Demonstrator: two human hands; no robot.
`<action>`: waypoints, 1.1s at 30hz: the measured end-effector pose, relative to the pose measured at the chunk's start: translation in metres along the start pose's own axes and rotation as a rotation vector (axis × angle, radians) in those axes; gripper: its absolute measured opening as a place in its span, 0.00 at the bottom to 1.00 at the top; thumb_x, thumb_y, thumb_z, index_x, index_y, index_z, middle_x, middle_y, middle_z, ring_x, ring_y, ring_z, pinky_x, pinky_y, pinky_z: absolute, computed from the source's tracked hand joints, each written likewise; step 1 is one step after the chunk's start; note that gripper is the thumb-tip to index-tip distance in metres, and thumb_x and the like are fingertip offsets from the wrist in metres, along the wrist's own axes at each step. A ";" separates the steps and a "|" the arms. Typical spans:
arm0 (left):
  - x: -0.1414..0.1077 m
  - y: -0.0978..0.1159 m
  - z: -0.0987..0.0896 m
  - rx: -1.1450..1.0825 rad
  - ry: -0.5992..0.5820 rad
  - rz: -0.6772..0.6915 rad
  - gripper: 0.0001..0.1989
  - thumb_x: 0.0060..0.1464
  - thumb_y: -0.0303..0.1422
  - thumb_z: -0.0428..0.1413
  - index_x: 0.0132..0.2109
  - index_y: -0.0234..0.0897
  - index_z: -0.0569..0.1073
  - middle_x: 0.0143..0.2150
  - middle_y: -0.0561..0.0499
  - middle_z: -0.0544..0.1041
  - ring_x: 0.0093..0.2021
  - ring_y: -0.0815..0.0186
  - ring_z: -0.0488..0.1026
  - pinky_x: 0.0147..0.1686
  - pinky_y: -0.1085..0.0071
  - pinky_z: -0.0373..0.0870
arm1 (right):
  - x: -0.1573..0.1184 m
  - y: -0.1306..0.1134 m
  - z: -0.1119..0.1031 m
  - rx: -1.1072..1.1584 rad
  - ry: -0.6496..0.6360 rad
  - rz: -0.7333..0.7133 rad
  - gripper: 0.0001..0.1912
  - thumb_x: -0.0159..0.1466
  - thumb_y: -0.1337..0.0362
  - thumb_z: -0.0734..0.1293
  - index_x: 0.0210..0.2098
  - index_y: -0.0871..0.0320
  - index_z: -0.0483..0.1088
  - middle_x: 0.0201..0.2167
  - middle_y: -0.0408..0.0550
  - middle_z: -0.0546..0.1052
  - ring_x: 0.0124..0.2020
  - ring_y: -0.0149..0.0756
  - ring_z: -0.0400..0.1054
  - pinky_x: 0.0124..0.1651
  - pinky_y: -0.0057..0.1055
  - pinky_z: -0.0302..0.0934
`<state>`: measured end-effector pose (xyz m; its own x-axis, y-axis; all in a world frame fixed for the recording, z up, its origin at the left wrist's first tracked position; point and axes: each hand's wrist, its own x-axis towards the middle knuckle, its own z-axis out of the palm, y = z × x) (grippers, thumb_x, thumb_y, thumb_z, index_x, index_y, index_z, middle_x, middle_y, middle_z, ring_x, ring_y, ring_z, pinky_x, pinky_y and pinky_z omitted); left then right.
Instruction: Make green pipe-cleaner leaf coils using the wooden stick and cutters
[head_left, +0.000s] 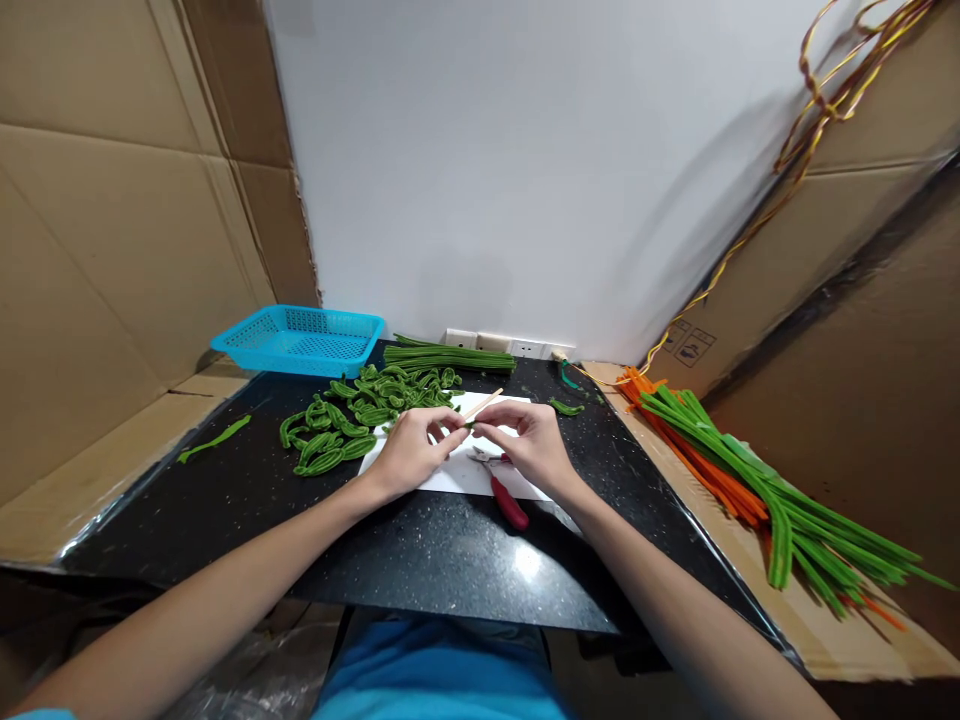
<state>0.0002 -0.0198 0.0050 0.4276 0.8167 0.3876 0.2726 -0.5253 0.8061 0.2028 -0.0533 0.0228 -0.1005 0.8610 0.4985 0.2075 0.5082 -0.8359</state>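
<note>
Over a white sheet of paper (457, 482), my left hand (412, 447) and my right hand (538, 450) meet fingertip to fingertip. Both pinch a short piece of dark green pipe cleaner (470, 425), mostly covered by the fingers. A thin wooden stick (486, 402) slants up just behind the fingertips; whether a hand touches it I cannot tell. Below my right hand lie pliers with red handles (510, 505), their metal jaws on the paper. Left of my left hand spreads a pile of green pipe cleaner loops bent into leaf shapes (375, 398).
A blue plastic basket (300, 365) stands at the back left. Behind the pile lies a bundle of straight green pipe cleaners (450, 358), near wall sockets (527, 349). On cardboard at right are bright green (795, 510) and orange pipe cleaners (705, 470). A twisted cable (739, 245) hangs there.
</note>
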 end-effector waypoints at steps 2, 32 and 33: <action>0.000 0.001 0.000 -0.012 0.001 -0.026 0.09 0.60 0.38 0.62 0.40 0.35 0.82 0.36 0.46 0.83 0.28 0.64 0.77 0.27 0.72 0.71 | 0.003 0.002 -0.005 0.116 0.090 0.063 0.11 0.57 0.57 0.80 0.33 0.58 0.81 0.31 0.50 0.84 0.32 0.42 0.80 0.39 0.37 0.74; 0.001 -0.002 0.005 -0.222 -0.196 -0.057 0.10 0.62 0.38 0.58 0.40 0.35 0.74 0.37 0.50 0.77 0.28 0.69 0.74 0.25 0.75 0.68 | 0.002 0.005 -0.005 -0.082 -0.229 0.146 0.16 0.69 0.52 0.69 0.37 0.59 0.77 0.30 0.46 0.77 0.30 0.34 0.68 0.32 0.29 0.62; 0.002 -0.001 0.005 -0.280 -0.203 -0.085 0.12 0.61 0.40 0.59 0.41 0.35 0.74 0.36 0.50 0.77 0.27 0.69 0.74 0.24 0.75 0.69 | 0.002 0.005 -0.005 -0.046 -0.244 0.154 0.17 0.69 0.51 0.69 0.36 0.59 0.76 0.30 0.46 0.76 0.29 0.33 0.68 0.32 0.29 0.62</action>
<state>0.0045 -0.0191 0.0028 0.5838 0.7758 0.2395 0.0795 -0.3482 0.9340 0.2087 -0.0494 0.0210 -0.2943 0.9099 0.2922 0.2821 0.3748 -0.8831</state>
